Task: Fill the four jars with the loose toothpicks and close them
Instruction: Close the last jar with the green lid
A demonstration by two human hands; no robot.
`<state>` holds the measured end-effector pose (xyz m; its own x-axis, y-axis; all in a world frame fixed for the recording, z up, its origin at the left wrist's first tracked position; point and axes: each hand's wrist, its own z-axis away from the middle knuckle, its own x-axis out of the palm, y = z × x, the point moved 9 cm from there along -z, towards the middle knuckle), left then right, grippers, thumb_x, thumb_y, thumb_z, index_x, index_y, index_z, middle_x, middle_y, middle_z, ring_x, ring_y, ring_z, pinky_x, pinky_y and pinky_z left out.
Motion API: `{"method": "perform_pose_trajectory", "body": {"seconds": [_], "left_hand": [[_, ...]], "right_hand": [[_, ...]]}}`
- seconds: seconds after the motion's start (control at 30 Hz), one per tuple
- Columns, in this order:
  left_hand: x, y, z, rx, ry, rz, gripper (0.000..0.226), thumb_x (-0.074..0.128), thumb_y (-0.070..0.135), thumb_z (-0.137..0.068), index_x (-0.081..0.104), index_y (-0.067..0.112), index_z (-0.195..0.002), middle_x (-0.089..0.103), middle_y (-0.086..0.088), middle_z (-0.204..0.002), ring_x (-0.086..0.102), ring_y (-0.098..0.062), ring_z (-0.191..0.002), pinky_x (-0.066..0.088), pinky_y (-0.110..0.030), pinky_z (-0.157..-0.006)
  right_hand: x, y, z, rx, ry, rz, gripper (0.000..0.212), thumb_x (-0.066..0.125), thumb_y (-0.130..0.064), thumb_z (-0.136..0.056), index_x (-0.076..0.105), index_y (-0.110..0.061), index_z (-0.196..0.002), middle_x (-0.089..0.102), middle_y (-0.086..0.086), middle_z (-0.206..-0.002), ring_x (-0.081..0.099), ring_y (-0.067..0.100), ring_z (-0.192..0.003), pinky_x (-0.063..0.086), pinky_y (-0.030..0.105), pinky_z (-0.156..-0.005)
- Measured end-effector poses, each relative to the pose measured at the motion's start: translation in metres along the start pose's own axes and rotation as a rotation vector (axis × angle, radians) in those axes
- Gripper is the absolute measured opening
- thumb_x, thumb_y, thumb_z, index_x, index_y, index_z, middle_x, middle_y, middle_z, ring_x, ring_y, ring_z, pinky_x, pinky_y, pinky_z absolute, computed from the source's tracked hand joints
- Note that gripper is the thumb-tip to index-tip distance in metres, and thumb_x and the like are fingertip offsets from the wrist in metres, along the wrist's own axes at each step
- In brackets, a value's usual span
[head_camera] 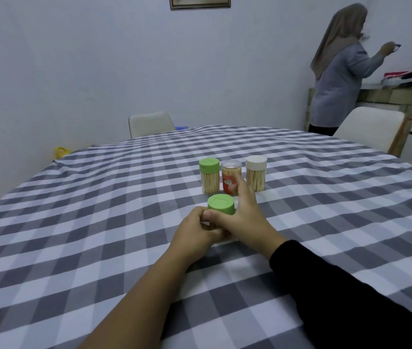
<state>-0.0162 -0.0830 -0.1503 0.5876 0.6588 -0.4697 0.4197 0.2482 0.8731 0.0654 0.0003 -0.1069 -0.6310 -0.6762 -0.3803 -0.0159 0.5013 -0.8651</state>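
Left hand (196,231): fingers curled round the lower body of the near jar (221,206), gripping it from the left; bare forearm entering from the bottom edge. Right hand (244,217): thumb laid against the front of the same jar just under its cap, palm against the jar's right side; index finger extended forward toward the red jar (230,176), fingertip overlapping its label in the view, actual contact not determinable. Black sleeve (351,298) on the right arm.

Near jar: upright on the checked tablecloth (74,235), green cap (221,203) seated on top; body almost wholly hidden by both hands, contents not visible.

Behind it, a row of three jars, upright, standing close together:
- Green-capped jar (209,176), left: clear body, packed with upright toothpicks, cap on.
- Red jar, centre: clear lid on, red label round the body, pale toothpicks visible above the label.
- White-capped jar (256,173), right: clear body, filled with upright toothpicks, cap on.

No loose toothpicks discernible on the cloth.

Beyond the table: two pale chairs (149,124), a framed picture (200,2) on the wall, and a second person (338,71) standing at a counter (388,94) at far right, back turned.
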Motion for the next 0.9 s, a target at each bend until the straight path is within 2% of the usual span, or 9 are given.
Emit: {"method": "perform_pose_trajectory", "body": {"seconds": [0.07,0.13,0.27,0.37,0.43,0.6,0.67,0.77,0.9], "left_hand": [[-0.001,0.001,-0.001,-0.001,-0.002,0.020,0.041,0.078,0.023,-0.074,0.054,0.024,-0.107,0.066,0.010,-0.096,0.064,-0.003,-0.082,0.052,-0.018,-0.067],[-0.002,0.000,-0.002,-0.002,0.021,0.006,0.042,0.079,0.028,-0.073,0.052,0.025,-0.105,0.065,0.009,-0.096,0.064,-0.006,-0.084,0.054,-0.024,-0.073],[-0.002,-0.002,-0.004,0.002,0.049,-0.063,0.040,0.077,0.027,-0.073,0.049,0.027,-0.102,0.063,0.009,-0.095,0.062,-0.010,-0.086,0.056,-0.035,-0.078],[-0.001,0.000,-0.003,0.003,0.025,-0.047,0.038,0.075,0.024,-0.077,0.048,0.026,-0.104,0.061,0.009,-0.096,0.061,-0.007,-0.085,0.054,-0.026,-0.073],[-0.001,0.001,-0.001,0.003,0.029,-0.003,0.041,0.077,0.026,-0.075,0.049,0.026,-0.104,0.062,0.009,-0.098,0.063,-0.006,-0.084,0.054,-0.026,-0.074],[-0.002,0.002,0.000,-0.003,0.079,-0.082,0.039,0.075,0.034,-0.075,0.047,0.026,-0.102,0.060,0.011,-0.095,0.060,-0.008,-0.084,0.052,-0.028,-0.071],[-0.002,0.004,0.001,-0.002,0.066,-0.098,0.037,0.073,0.031,-0.079,0.046,0.026,-0.103,0.057,0.012,-0.092,0.057,-0.005,-0.082,0.049,-0.022,-0.066],[-0.002,0.007,0.003,0.005,0.047,-0.072,0.039,0.075,0.033,-0.078,0.047,0.025,-0.105,0.057,0.015,-0.092,0.057,-0.002,-0.077,0.046,-0.019,-0.063],[-0.003,0.007,0.005,-0.006,0.069,-0.091,0.040,0.075,0.035,-0.077,0.048,0.025,-0.105,0.058,0.012,-0.094,0.058,-0.003,-0.080,0.050,-0.024,-0.068]], "right_hand": [[0.003,-0.002,0.000,0.002,-0.134,-0.103,0.093,0.065,-0.014,-0.086,0.000,-0.035,-0.149,0.033,-0.013,-0.139,0.043,-0.007,-0.115,0.036,0.014,-0.096],[0.003,-0.002,0.001,-0.011,-0.121,-0.076,0.091,0.061,-0.008,-0.086,0.002,-0.036,-0.149,0.045,-0.009,-0.134,0.050,0.001,-0.113,0.041,0.019,-0.096],[-0.003,-0.003,-0.002,-0.008,0.067,0.044,0.102,0.082,-0.025,-0.069,0.016,-0.033,-0.147,0.038,-0.002,-0.125,0.041,0.009,-0.116,0.037,0.027,-0.103],[0.005,-0.004,-0.001,0.013,-0.109,-0.024,0.105,0.072,-0.022,-0.080,-0.004,-0.035,-0.149,0.028,-0.010,-0.141,0.039,0.000,-0.119,0.035,0.019,-0.100],[0.007,-0.004,0.000,0.010,-0.177,-0.060,0.096,0.060,-0.010,-0.087,-0.009,-0.037,-0.148,0.034,-0.012,-0.144,0.046,-0.004,-0.111,0.039,0.014,-0.090],[-0.004,-0.005,-0.003,-0.008,0.024,0.048,0.105,0.078,-0.023,-0.075,0.006,-0.036,-0.149,0.042,-0.001,-0.125,0.042,0.012,-0.116,0.040,0.029,-0.100],[0.000,-0.003,-0.005,0.010,-0.050,0.027,0.111,0.079,-0.029,-0.073,-0.001,-0.037,-0.149,0.034,-0.004,-0.131,0.036,0.009,-0.121,0.035,0.026,-0.102],[0.005,-0.003,-0.003,0.033,-0.208,-0.064,0.099,0.064,-0.011,-0.085,-0.008,-0.037,-0.149,0.037,-0.011,-0.141,0.045,0.003,-0.115,0.040,0.017,-0.090],[-0.002,-0.004,-0.005,-0.007,-0.047,0.020,0.098,0.073,-0.017,-0.079,0.007,-0.032,-0.150,0.048,-0.005,-0.122,0.048,0.007,-0.107,0.042,0.015,-0.086]]}}
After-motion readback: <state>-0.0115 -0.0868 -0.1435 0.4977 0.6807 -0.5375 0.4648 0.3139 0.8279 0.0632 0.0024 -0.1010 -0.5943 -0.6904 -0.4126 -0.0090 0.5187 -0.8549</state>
